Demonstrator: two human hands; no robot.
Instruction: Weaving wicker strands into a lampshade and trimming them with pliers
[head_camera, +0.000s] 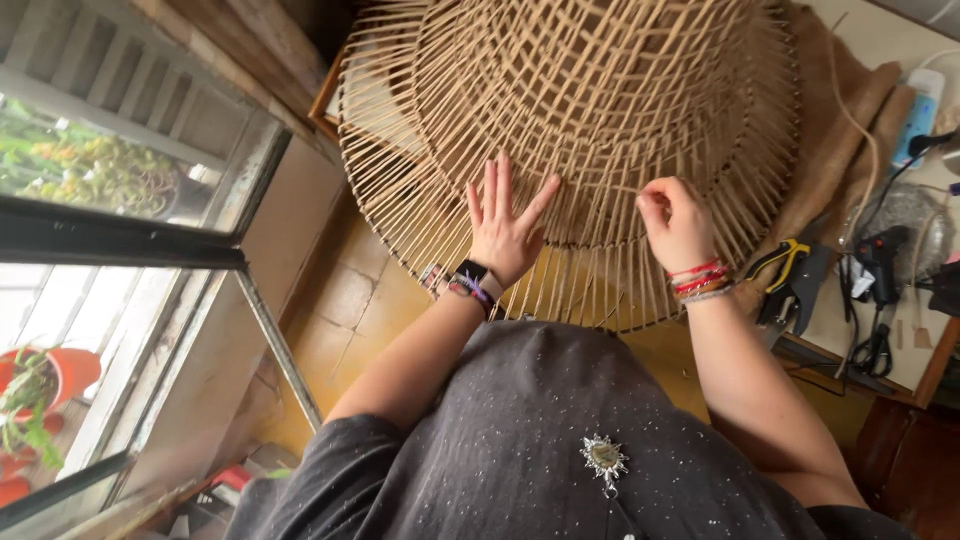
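1. The left hand (503, 232) lies flat with spread fingers on the woven rattan frame (580, 120), gripping nothing.
2. The right hand (676, 222) is curled, pinching a thin strand at the frame's rim.
3. The frame rests before the person, above the tiled floor (350, 300).
4. A white-blue bottle (918, 112) stands on the table (830, 320) at right, near scissors (872, 350) and yellow-handled pliers (790, 262).

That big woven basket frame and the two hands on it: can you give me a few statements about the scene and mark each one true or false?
1. The left hand lies flat with fingers spread on the woven basket frame. True.
2. The right hand holds the scissors. False: it is curled at the frame's canes; the scissors lie on the table.
3. Both wrists are bare. False: the left wears a watch, the right red bracelets.
4. A window is on the person's left. True.
5. A glue gun lies on the table. True.
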